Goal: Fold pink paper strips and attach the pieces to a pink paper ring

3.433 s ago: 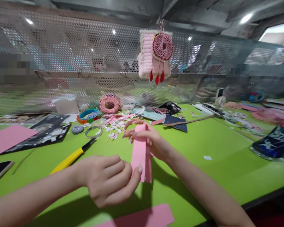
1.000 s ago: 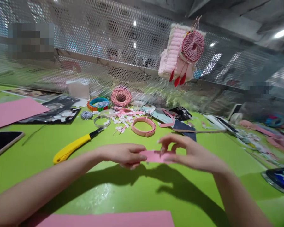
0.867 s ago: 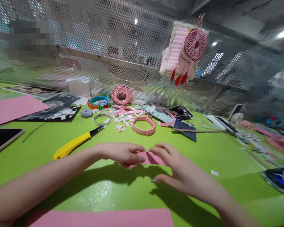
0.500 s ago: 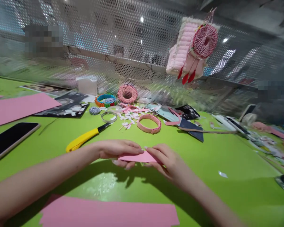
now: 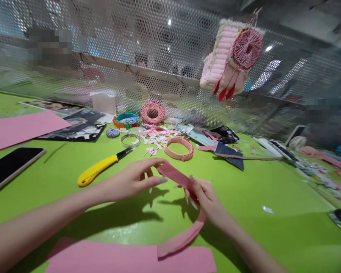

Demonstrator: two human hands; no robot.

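Note:
My right hand (image 5: 208, 197) is closed on a folded pink paper strip (image 5: 177, 175), pinching it between thumb and fingers. One end of the strip points up and left, while a longer end curls down over the front of the table. My left hand (image 5: 140, 177) is at the upper left end of the strip, its index finger at that edge and its thumb apart below. Below both hands lies a flat pink sheet (image 5: 125, 258). A yellow utility knife (image 5: 98, 170) rests left of my left hand. Beyond the hands stands a pink ring-shaped band (image 5: 179, 149).
A phone (image 5: 11, 167) and a large pink sheet (image 5: 22, 129) lie at the left. A tape roll (image 5: 130, 140), paper scraps (image 5: 155, 142) and a pink thread-wound ring (image 5: 152, 112) are farther back. A perforated metal screen (image 5: 165, 76) crosses behind, with a pink hanging ornament (image 5: 247, 49).
The strip was held level between both hands; now my right hand holds it tilted, with a long end hanging down. My left hand has loosened and its fingers are spread.

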